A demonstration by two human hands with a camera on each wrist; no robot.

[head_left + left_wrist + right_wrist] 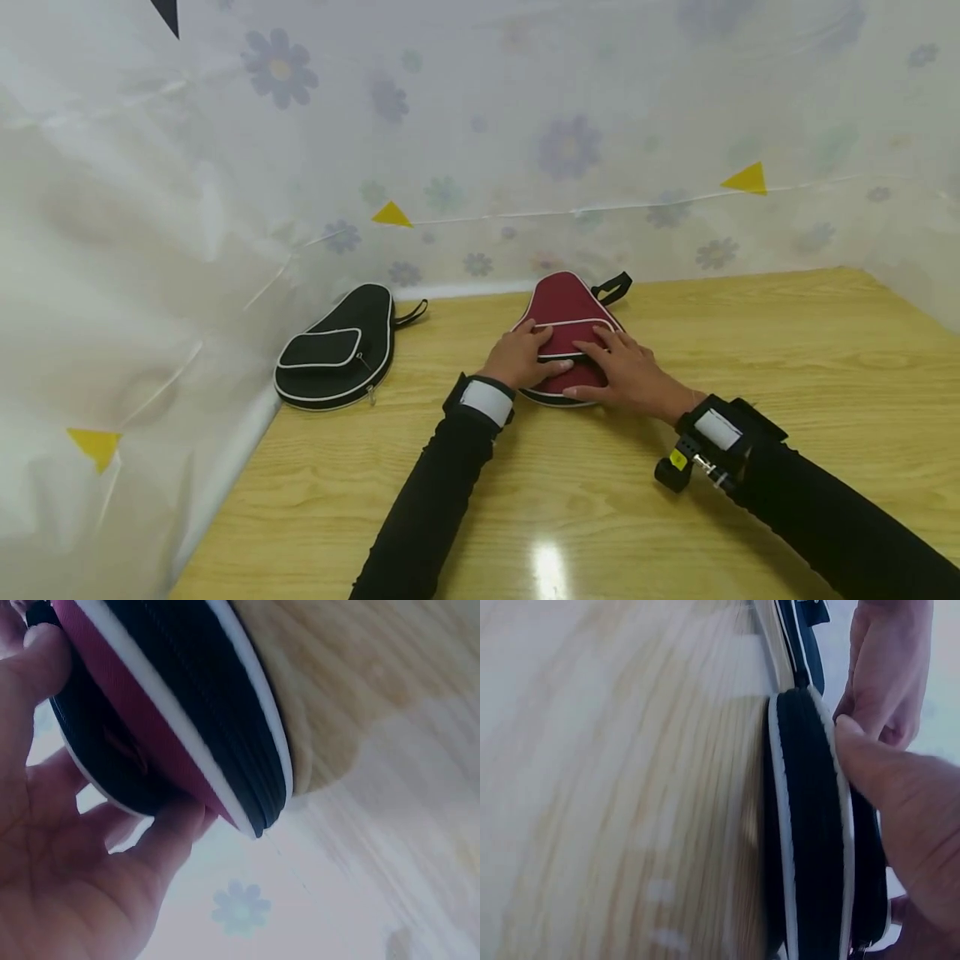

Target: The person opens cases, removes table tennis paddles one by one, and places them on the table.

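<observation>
A dark red case (562, 300), shaped like a table tennis paddle, lies on the table with white piping, a front pocket and a black strap. My left hand (517, 357) rests on its left side, fingers and thumb spread over the pocket. From the right, my right hand (633, 373) touches the pocket with its fingers, its thumb low on the case near the bottom edge. The left wrist view shows the left hand (90, 877) against the case's black zipped side (202, 690). In the right wrist view, the right thumb (877, 761) touches the piped edge.
A black case (367, 317) of the same shape lies to the left, with a zipped pocket and a strap. Behind the wooden table (600, 517) hangs a pale flowered sheet (480, 125) bearing yellow triangles. A sheet also borders the left edge.
</observation>
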